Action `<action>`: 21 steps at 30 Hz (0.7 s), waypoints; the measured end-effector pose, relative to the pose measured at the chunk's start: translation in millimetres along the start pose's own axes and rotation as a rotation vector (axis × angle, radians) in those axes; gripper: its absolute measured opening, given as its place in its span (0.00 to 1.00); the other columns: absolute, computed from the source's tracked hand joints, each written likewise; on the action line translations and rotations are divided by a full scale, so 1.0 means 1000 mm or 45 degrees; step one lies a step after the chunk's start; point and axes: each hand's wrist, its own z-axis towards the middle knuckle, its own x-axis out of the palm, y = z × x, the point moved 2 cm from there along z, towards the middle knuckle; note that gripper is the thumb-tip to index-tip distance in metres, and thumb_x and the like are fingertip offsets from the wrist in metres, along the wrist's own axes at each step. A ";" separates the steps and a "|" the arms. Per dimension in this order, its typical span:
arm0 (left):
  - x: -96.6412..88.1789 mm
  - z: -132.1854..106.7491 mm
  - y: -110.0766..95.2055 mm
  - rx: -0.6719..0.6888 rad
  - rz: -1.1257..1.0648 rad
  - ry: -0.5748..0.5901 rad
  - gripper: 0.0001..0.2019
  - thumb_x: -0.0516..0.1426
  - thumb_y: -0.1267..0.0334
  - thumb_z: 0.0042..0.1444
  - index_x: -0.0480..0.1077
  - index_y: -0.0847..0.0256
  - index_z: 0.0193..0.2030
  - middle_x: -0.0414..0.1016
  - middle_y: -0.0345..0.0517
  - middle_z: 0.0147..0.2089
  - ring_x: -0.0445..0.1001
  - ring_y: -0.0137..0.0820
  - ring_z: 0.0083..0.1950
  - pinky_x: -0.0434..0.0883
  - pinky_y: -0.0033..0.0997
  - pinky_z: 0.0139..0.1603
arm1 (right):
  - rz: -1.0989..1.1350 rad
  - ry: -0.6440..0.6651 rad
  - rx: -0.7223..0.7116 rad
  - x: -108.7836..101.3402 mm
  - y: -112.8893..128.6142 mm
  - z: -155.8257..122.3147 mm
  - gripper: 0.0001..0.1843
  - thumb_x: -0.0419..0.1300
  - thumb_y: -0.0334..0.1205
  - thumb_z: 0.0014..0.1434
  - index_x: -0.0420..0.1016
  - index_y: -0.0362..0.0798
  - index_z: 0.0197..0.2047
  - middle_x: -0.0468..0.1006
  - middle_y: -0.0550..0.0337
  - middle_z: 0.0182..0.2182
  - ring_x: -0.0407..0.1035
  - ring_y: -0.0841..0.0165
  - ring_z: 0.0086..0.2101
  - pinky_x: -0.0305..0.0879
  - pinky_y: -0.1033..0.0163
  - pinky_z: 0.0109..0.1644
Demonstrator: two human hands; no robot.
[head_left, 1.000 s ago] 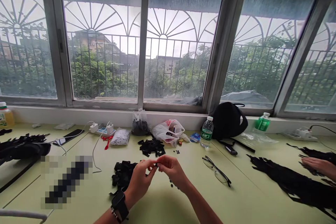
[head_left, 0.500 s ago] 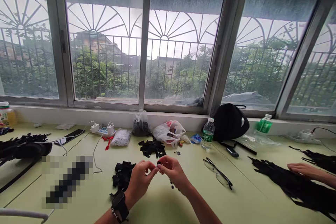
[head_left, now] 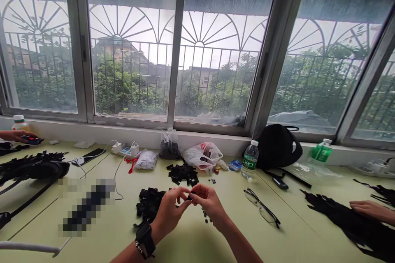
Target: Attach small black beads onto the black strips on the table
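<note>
My left hand (head_left: 172,210), with a black watch on its wrist, pinches a small black piece (head_left: 190,197) between thumb and forefinger. My right hand (head_left: 210,202) pinches the same piece from the other side, so the fingertips meet. Fingers cover most of it, and its exact kind cannot be made out. Left of my left hand lies a pile of short black strips (head_left: 149,203); a second pile of black strips (head_left: 182,174) lies beyond the hands. Small dark round bits (head_left: 206,215) are on the table beside my right hand, partly hidden by it.
Black-framed glasses (head_left: 262,207) lie to the right. Along the window stand a water bottle (head_left: 249,159), a white plastic bag (head_left: 204,157), a power strip (head_left: 126,151) and a black cap (head_left: 276,148). Another person's hand (head_left: 370,209) rests on black material; a further person's hand (head_left: 14,135) is far left.
The view has swung slightly left, so everything sits further right. My fingers have shifted a little around the black piece. Another person's hand holding something dark has appeared at the far left.
</note>
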 end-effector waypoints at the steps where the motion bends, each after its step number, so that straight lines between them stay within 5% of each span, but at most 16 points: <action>1: 0.000 0.000 0.000 -0.004 0.006 0.000 0.08 0.62 0.60 0.62 0.77 0.53 0.48 0.82 0.41 0.36 0.75 0.34 0.36 0.69 0.32 0.38 | -0.010 -0.006 0.002 0.000 -0.001 0.000 0.24 0.72 0.60 0.50 0.78 0.48 0.36 0.78 0.59 0.28 0.71 0.66 0.29 0.70 0.60 0.35; 16: 0.000 -0.001 0.004 -0.004 0.191 -0.025 0.11 0.58 0.59 0.66 0.78 0.48 0.52 0.81 0.41 0.38 0.73 0.34 0.35 0.69 0.33 0.40 | -0.266 -0.205 -0.164 -0.005 -0.006 0.000 0.19 0.71 0.56 0.55 0.80 0.47 0.31 0.78 0.57 0.26 0.71 0.65 0.28 0.67 0.62 0.32; 21: -0.002 -0.002 -0.001 0.027 0.163 0.011 0.14 0.54 0.58 0.69 0.76 0.47 0.57 0.79 0.43 0.41 0.74 0.34 0.38 0.71 0.31 0.39 | -0.188 -0.135 -0.190 -0.001 0.001 -0.001 0.20 0.69 0.58 0.57 0.77 0.48 0.34 0.76 0.60 0.27 0.71 0.66 0.28 0.67 0.63 0.31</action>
